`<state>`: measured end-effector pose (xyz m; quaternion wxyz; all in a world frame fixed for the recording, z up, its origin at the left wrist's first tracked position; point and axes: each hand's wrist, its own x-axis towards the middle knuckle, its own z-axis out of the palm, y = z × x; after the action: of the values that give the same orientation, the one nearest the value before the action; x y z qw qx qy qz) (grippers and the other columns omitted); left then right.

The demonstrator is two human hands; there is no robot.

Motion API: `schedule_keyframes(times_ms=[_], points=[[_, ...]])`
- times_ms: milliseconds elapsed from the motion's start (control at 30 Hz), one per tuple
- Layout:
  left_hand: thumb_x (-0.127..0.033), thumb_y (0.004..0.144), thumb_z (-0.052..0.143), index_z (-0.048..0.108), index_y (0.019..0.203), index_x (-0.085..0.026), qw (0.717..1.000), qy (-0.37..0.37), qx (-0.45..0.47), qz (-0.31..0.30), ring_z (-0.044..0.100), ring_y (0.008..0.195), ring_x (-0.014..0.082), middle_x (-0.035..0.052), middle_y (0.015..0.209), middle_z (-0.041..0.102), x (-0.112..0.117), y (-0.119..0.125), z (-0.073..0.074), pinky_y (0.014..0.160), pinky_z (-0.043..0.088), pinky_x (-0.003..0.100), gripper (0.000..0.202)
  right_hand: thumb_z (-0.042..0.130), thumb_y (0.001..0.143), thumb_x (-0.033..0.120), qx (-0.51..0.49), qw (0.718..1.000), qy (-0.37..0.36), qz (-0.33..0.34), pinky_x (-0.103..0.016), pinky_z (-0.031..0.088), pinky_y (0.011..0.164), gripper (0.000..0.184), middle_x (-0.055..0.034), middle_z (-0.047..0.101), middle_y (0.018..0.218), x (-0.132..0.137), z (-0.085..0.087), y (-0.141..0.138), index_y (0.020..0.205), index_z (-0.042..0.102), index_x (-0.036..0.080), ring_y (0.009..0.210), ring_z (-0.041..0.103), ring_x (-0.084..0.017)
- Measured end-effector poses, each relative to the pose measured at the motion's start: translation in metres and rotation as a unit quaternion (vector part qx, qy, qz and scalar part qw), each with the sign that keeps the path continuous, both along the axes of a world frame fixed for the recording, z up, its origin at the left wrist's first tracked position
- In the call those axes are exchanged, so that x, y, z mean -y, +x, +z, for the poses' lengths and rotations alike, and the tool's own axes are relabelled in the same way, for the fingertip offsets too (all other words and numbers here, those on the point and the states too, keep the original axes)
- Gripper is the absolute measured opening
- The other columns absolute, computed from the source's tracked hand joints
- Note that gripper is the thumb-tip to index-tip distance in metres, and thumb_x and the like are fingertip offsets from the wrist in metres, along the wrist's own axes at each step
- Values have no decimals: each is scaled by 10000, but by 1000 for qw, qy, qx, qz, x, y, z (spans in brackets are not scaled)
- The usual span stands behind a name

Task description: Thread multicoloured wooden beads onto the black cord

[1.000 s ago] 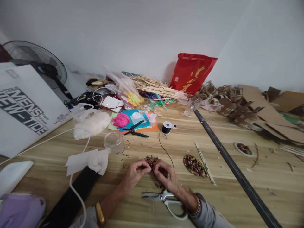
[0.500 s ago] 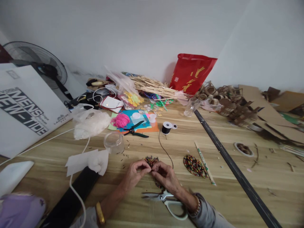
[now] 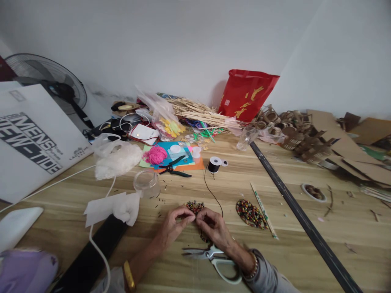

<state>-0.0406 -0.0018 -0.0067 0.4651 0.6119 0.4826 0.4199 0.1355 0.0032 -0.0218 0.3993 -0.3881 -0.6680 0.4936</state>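
Observation:
My left hand point(image 3: 174, 225) and my right hand point(image 3: 215, 228) meet over the table, thumb and forefinger of each pinched together, fingertips nearly touching. What lies between the fingertips is too small to make out. A strand of multicoloured beads point(image 3: 194, 206) lies just beyond the fingers, and part of it shows below them. From a spool of black cord point(image 3: 214, 165), a thin line runs down towards my right hand. Scissors with white handles point(image 3: 210, 253) lie partly under my right wrist. To the right rests a coiled second bead strand point(image 3: 250, 213).
Patterned sticks point(image 3: 264, 211) lie beside the coiled beads. A clear jar point(image 3: 146, 185), dark-handled pliers point(image 3: 174, 167) and pink yarn point(image 3: 155, 155) stand further left. A black strip point(image 3: 293, 207) crosses the table on the right. At the back are a red bag point(image 3: 247, 95) and thin wooden sticks point(image 3: 195, 110).
Both hands have shifted very slightly and stay pinched close together. Nothing else has visibly moved.

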Motion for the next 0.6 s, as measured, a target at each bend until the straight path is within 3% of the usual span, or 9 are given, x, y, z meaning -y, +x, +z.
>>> schedule_keyframes(times_ms=[367, 600], points=[[-317, 765, 623, 666, 664, -145, 1000, 17, -22, -9, 580, 667, 168, 27, 662, 640, -1, 0, -2, 647, 448, 246, 204, 608, 826, 387, -13, 1000, -26, 10, -219, 370, 528, 235, -8, 542, 688, 2, 3, -1, 804, 578, 154, 602, 474, -113], [-306, 763, 622, 674, 671, -138, 999, 27, -27, -22, 583, 659, 166, 31, 658, 643, -1, 0, -2, 646, 448, 250, 198, 598, 834, 363, 11, 1000, 1, -5, -223, 370, 546, 232, -11, 552, 678, 1, 1, -1, 739, 586, 152, 615, 485, -119]])
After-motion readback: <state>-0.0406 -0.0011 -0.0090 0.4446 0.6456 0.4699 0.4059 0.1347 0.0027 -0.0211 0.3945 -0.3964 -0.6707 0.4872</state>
